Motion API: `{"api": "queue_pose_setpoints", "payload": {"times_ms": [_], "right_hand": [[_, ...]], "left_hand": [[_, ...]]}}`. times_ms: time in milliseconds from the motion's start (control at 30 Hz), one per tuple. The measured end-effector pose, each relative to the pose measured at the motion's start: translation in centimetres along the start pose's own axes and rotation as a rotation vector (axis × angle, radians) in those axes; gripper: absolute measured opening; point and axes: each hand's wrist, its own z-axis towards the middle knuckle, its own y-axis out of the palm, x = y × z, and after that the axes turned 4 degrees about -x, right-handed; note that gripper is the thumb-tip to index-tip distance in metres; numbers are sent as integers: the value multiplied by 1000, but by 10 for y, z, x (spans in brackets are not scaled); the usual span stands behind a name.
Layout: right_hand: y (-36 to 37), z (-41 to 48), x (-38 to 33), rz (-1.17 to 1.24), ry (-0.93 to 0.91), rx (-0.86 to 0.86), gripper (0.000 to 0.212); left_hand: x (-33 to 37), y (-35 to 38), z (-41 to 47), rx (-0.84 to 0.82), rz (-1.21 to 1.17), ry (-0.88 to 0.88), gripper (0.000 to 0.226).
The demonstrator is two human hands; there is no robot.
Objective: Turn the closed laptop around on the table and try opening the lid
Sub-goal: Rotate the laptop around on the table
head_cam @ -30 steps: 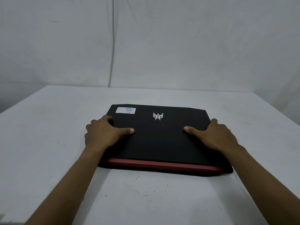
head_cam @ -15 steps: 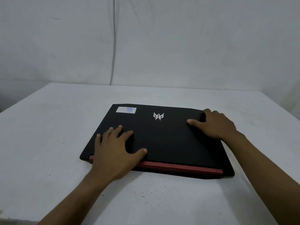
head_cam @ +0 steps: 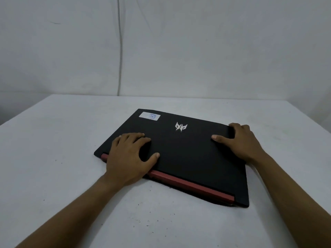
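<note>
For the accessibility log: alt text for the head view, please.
A closed black laptop lies skewed on a white table, red hinge strip toward the camera. The left hand lies flat on the lid; the right hand grips the far right corner.

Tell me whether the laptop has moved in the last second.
Yes. The laptop turned clockwise seen from above: its red edge, formerly parallel to the table's far edge, now slants.
</note>
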Motion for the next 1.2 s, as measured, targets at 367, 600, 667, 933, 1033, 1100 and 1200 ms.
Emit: {"api": "queue_pose_setpoints", "payload": {"times_ms": [367,600,667,933,1033,1100,1200], "right_hand": [[-3,-22,11,-162,66,178,75],[-5,-32,-3,-376,19,170,84],[-6,-34,-5,-437,2,125,87],[-8,-40,-16,-503,-41,-75,99],[-8,-41,-16,-379,-37,-242,94],[-6,-40,-15,-321,-53,-290,95],[-1,-38,-15,-307,-97,-234,94]], "left_hand": [[-36,24,71,113,-117,-225,56],[-50,25,75,135,-345,-496,72],[-53,26,75,149,-431,-534,76],[-61,21,67,169,-618,-523,65],[-65,18,63,160,-663,-506,58],[-66,17,62,163,-687,-511,56],[-65,17,61,171,-697,-509,55]]}}
